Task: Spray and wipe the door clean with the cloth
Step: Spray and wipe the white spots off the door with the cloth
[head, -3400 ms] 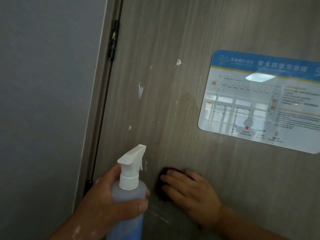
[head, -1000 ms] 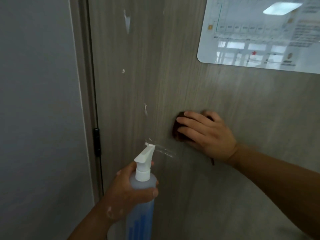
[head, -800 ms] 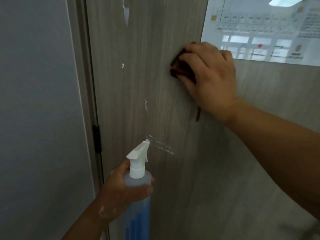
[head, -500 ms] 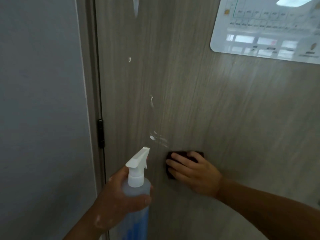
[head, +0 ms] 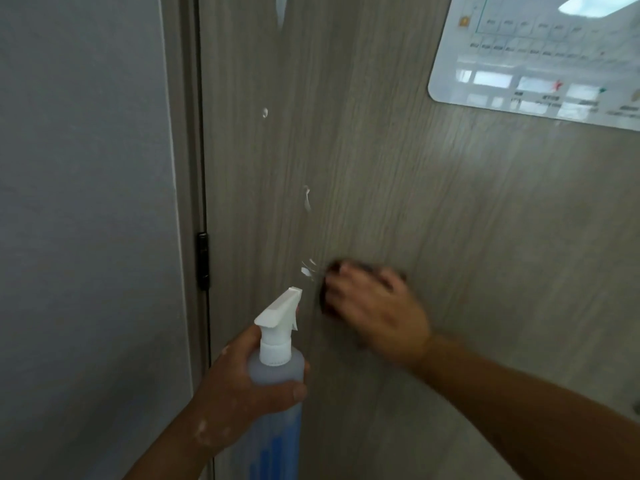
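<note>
A grey wall (head: pixel 86 202) filled the left of the frame. Beside it stood the wood-grain door (head: pixel 485 237), with a black hinge (head: pixel 203 259) on its left edge. White smears (head: pixel 306 199) ran down the door left of centre. At the bottom centre the left hand (head: pixel 242 386) gripped the spray bottle (head: pixel 275 368) below its neck, nozzle towards the door, probably kept ready for the smears. Just to its right the right hand (head: pixel 377 313), blurred, pressed the dark cloth (head: pixel 327 299) on the door with spread fingers, beside the lowest smear. A glossy sign (head: pixel 536 57) hung in the upper right.
</note>
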Available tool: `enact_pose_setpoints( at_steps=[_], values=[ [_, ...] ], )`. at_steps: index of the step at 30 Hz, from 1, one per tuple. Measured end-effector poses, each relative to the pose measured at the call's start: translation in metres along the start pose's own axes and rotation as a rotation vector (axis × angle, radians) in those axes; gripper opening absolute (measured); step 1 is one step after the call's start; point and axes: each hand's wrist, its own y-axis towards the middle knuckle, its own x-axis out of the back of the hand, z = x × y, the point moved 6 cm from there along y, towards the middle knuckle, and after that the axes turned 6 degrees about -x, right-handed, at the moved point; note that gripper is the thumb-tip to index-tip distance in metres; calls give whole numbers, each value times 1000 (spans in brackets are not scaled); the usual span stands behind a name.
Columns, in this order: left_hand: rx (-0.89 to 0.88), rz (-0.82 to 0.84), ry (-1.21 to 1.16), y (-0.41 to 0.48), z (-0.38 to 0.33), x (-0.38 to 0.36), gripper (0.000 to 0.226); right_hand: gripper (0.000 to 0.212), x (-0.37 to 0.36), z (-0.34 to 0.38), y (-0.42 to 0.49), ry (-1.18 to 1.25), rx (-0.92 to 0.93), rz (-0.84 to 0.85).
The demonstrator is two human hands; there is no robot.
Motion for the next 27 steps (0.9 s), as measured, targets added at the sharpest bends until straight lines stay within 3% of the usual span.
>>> enact_pose_setpoints(
  at_steps=[2, 4, 6, 10, 14, 16, 19, 22, 27],
  values=[
    [10, 2, -5, -2, 3, 2, 83, 38, -27, 32, -57, -22, 230, 233],
    [8, 3, -17, -5, 2, 3, 84, 37, -30, 31, -69, -17, 310, 306],
    [5, 0, -18, -7, 2, 4, 82, 34, -14, 12, -32, 5, 259, 212],
    [38, -32, -45, -8, 7, 5, 78, 28, 40, -36, 79, -89, -68, -115],
    [21, -33, -24, -5, 3, 5, 72, 26, 35, -31, 79, -39, -260, -242],
    [12, -28, -14, -3, 1, 6, 67, 32, 2, 0, 41, 20, -170, -126],
    [12, -28, 5, -3, -2, 10, 68, 25, -46, 55, -36, 10, 216, 204],
    [17, -19, -11, -6, -3, 15, 75, 25, -47, 52, -43, -2, 331, 288],
    [43, -35, 12, -9, 1, 19, 82, 35, 12, -6, 70, -25, -86, -54]
  ],
)
